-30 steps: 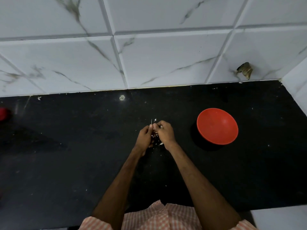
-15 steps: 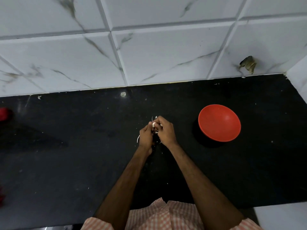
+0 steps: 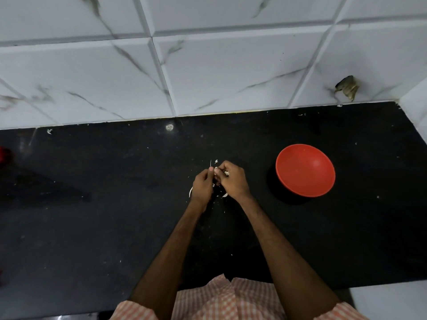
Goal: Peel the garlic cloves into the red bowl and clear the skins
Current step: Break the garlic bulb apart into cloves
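Observation:
My left hand and my right hand meet over the middle of the black counter. Between their fingertips they pinch a small pale garlic clove, mostly hidden by the fingers. Thin white bits of skin lie on the counter under and around the hands. The red bowl stands to the right of the hands, apart from them, and no cloves show inside it.
A white marbled tile wall runs along the back of the counter, with a brown scrap stuck on it at the right. A red object sits at the far left edge. A white wall corner closes the right side.
Both hands stay together at the same spot on the counter, their fingers working at the clove. A curved strip of skin has appeared beside the left hand. The bowl has not moved.

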Available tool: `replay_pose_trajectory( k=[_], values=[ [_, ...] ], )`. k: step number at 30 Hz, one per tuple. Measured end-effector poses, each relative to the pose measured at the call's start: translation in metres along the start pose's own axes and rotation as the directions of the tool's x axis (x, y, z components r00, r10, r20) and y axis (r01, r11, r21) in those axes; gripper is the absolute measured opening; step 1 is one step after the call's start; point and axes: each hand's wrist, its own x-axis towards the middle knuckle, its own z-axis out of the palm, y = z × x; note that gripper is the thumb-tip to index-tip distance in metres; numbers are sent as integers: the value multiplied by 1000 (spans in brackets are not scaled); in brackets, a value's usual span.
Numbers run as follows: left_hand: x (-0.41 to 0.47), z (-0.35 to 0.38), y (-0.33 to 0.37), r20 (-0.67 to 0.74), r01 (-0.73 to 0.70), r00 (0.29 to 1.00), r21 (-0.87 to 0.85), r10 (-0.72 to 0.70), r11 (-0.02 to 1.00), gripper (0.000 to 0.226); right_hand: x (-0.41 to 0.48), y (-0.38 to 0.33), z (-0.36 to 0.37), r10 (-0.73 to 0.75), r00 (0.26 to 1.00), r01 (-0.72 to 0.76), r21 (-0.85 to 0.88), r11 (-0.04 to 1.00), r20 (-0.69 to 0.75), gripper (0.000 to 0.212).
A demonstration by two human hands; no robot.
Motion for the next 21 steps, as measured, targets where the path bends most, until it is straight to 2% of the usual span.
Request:
replay_pose_trajectory(
  k=[2, 6, 10, 12, 17, 21],
  values=[
    [3, 1, -3, -40, -18, 999, 70, 20, 997, 30, 0, 0, 0, 7, 1000, -8, -36, 999, -23, 18],
    [8, 3, -9, -100, -32, 994, 34, 35, 999, 17, 1, 0, 2, 49, 997, -54, -80, 995, -60, 17],
    [8, 1, -14, -140, -41, 988, 125, 59, 991, 9, 6, 3, 4, 117, 993, -119, -121, 986, -20, 10],
    [9, 0, -13, -157, -49, 985, 176, 77, 983, 5, 7, 8, 2, 157, 987, -154, -114, 982, 18, 13],
    [15, -7, -13, -128, -64, 986, 294, 106, 954, 7, 7, 13, -12, 190, 982, -189, -98, 977, 10, 17],
    [15, -10, -13, -69, -101, 987, 448, 147, 888, 19, 5, 14, -18, 221, 975, -222, 20, 975, 38, 27]
  ],
)
